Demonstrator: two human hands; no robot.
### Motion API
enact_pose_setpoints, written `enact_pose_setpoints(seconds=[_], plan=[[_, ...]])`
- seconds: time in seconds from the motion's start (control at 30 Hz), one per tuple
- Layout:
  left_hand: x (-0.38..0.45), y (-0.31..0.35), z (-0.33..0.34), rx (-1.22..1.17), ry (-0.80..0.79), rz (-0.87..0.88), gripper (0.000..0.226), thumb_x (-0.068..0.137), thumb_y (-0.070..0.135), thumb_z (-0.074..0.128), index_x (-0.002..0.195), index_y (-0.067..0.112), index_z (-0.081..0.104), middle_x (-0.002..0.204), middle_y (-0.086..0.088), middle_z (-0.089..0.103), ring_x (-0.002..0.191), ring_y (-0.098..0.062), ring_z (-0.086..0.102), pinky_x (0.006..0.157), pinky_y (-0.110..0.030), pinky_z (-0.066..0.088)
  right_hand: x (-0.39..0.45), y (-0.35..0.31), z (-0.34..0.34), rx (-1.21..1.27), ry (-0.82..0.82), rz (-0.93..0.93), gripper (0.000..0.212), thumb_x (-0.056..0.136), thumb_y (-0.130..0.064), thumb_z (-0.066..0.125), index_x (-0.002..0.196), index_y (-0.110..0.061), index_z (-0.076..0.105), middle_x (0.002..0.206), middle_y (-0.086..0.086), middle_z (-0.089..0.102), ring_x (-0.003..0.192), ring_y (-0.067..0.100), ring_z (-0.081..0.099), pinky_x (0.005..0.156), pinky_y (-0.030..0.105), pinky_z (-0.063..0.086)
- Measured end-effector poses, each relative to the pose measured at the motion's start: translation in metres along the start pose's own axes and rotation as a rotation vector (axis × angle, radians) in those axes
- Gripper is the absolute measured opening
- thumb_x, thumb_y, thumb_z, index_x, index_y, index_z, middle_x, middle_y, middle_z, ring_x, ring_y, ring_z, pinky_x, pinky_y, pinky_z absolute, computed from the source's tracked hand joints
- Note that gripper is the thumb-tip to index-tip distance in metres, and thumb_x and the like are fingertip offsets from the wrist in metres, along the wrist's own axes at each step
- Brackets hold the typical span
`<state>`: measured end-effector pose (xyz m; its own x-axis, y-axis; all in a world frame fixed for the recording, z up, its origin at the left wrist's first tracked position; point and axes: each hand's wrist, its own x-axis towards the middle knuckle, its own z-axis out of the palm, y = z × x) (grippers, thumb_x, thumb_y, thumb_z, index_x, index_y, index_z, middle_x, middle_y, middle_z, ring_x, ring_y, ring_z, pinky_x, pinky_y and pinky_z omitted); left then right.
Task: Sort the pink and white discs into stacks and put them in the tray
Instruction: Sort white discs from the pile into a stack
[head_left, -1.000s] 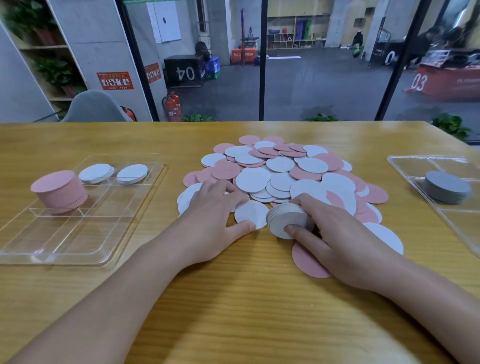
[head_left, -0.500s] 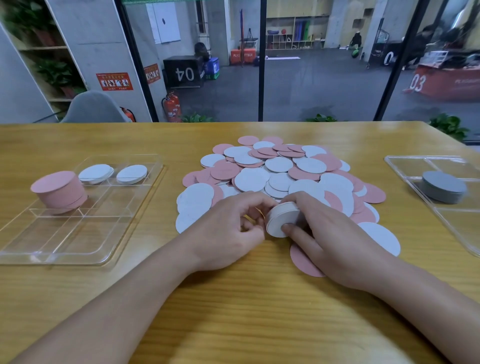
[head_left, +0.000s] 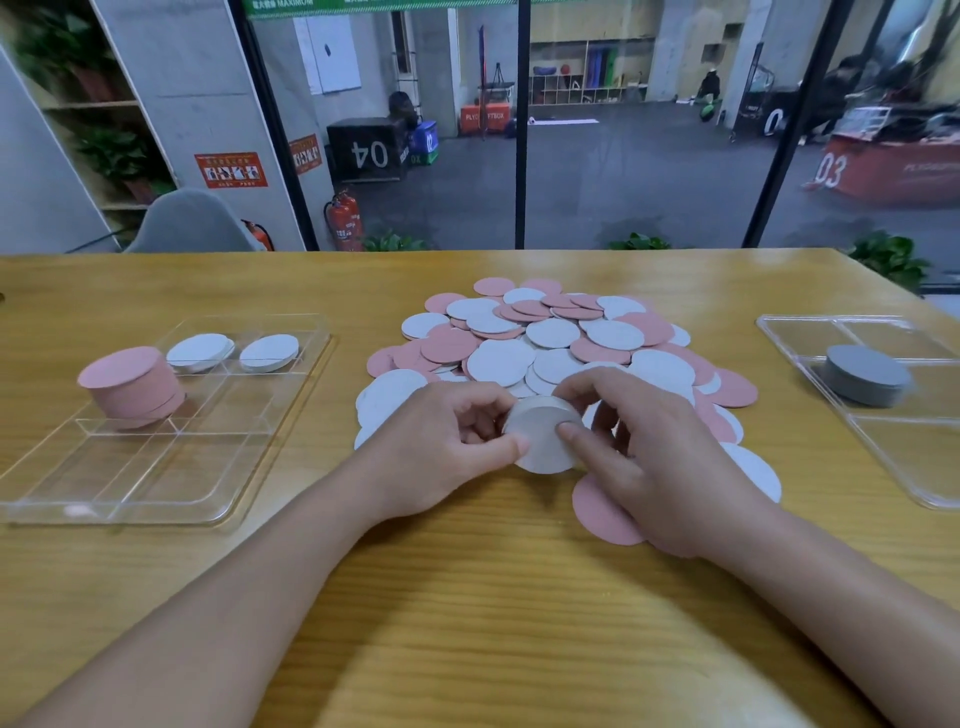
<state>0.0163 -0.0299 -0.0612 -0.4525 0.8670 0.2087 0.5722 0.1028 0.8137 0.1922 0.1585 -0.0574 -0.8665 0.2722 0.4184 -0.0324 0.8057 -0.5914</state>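
1. While both hands meet at the near edge of the loose pile of discs (head_left: 550, 343), the left hand (head_left: 441, 447) and the right hand (head_left: 649, 457) together grip a small stack of white discs (head_left: 543, 436), tilted so its flat face turns toward the camera.
2. The left thumb presses the stack's left rim with the fingers curled behind it; the right thumb and fingers pinch its right side.
3. The pile of mixed pink and white discs spreads over the middle of the wooden worktop (head_left: 467, 597), just behind the hands.
4. A clear tray (head_left: 130, 483) sits on the left, holding a pink stack (head_left: 130, 387) and two low white stacks (head_left: 200, 352) in its far compartments.
5. A second clear tray (head_left: 904, 467) on the right carries a grey stack (head_left: 865, 375).
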Motion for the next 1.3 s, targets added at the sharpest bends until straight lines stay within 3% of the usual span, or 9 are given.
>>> enact_pose_setpoints(seconds=[0.17,0.27,0.4,0.6,0.77,0.9,1.07,1.17,1.3], plan=[[-0.022,0.002,-0.024,-0.105,0.076,-0.011,0.011,0.103,0.014,0.079,0.111,0.019,0.083,0.104,0.006,0.081,0.096,-0.023,0.074,0.088,-0.035,0.060,-0.010,-0.017,-0.003,0.258,-0.017,0.116,0.007,0.099,-0.024,0.077,0.101,-0.030,0.074,0.087,-0.007,0.071,0.074,0.012,0.062,0.069,0.028,0.052],[-0.046,-0.013,-0.041,0.127,0.308,-0.062,0.012,0.105,0.018,0.075,0.107,0.028,0.083,0.097,0.017,0.077,0.086,-0.007,0.068,0.082,-0.028,0.052,-0.028,-0.026,0.000,0.414,-0.152,0.249,0.005,0.097,-0.025,0.079,0.102,-0.024,0.077,0.087,0.001,0.072,0.068,0.013,0.060,0.068,0.039,0.051],[-0.072,-0.035,-0.051,0.429,0.459,-0.200,0.017,0.101,0.032,0.075,0.118,0.033,0.077,0.106,0.015,0.067,0.094,-0.003,0.063,0.086,-0.031,0.052,-0.045,-0.040,0.006,0.297,-0.242,0.264,0.005,0.095,-0.033,0.079,0.098,-0.030,0.078,0.088,-0.008,0.075,0.070,0.006,0.063,0.069,0.030,0.050],[-0.073,-0.029,-0.044,0.596,0.293,-0.365,0.052,0.103,0.056,0.067,0.148,0.030,0.063,0.131,0.011,0.054,0.132,-0.016,0.048,0.107,-0.035,0.043,-0.053,-0.054,0.011,-0.081,-0.113,0.143,0.004,0.094,-0.041,0.076,0.094,-0.040,0.072,0.097,-0.018,0.063,0.084,0.004,0.064,0.073,0.009,0.044],[-0.066,-0.026,-0.037,0.615,0.262,-0.343,0.048,0.106,0.052,0.065,0.149,0.032,0.061,0.133,0.012,0.051,0.136,-0.014,0.038,0.110,-0.031,0.037,-0.046,-0.039,0.009,-0.014,-0.036,0.153,0.008,0.094,-0.040,0.077,0.099,-0.041,0.071,0.099,-0.019,0.060,0.081,0.010,0.064,0.070,0.029,0.053],[-0.055,-0.027,-0.040,0.605,0.238,-0.318,0.066,0.103,0.054,0.067,0.163,0.036,0.044,0.169,0.012,0.037,0.156,-0.018,0.026,0.127,-0.038,0.028,-0.027,-0.016,0.002,-0.098,0.007,0.174,0.015,0.097,-0.032,0.076,0.110,-0.036,0.071,0.108,-0.021,0.059,0.087,0.006,0.063,0.072,0.020,0.046],[-0.037,-0.018,-0.030,0.637,0.037,-0.332,0.066,0.117,0.048,0.041,0.176,0.034,0.015,0.183,0.013,0.011,0.170,-0.015,0.007,0.133,-0.039,0.015,0.006,0.022,-0.011,-0.406,-0.040,0.319,0.064,0.098,-0.044,0.071,0.154,-0.022,0.051,0.150,-0.002,0.045,0.125,0.023,0.058,0.094,0.039,0.050],[-0.025,-0.016,-0.020,0.742,-0.012,-0.337,0.062,0.120,0.045,0.027,0.177,0.036,0.004,0.185,0.007,-0.002,0.170,-0.011,-0.008,0.136,-0.042,-0.008,0.017,0.029,-0.010,-0.448,-0.088,0.317,0.061,0.098,-0.049,0.069,0.149,-0.020,0.053,0.144,-0.002,0.045,0.123,0.022,0.055,0.089,0.040,0.051],[-0.006,-0.018,-0.014,0.967,0.013,-0.258,0.058,0.117,0.049,0.025,0.173,0.036,0.017,0.184,0.005,0.009,0.170,-0.025,-0.006,0.135,-0.055,-0.007,0.030,0.027,-0.009,-0.437,-0.135,0.278,0.053,0.095,-0.050,0.072,0.140,-0.024,0.059,0.131,-0.008,0.046,0.110,0.018,0.055,0.086,0.038,0.052]])
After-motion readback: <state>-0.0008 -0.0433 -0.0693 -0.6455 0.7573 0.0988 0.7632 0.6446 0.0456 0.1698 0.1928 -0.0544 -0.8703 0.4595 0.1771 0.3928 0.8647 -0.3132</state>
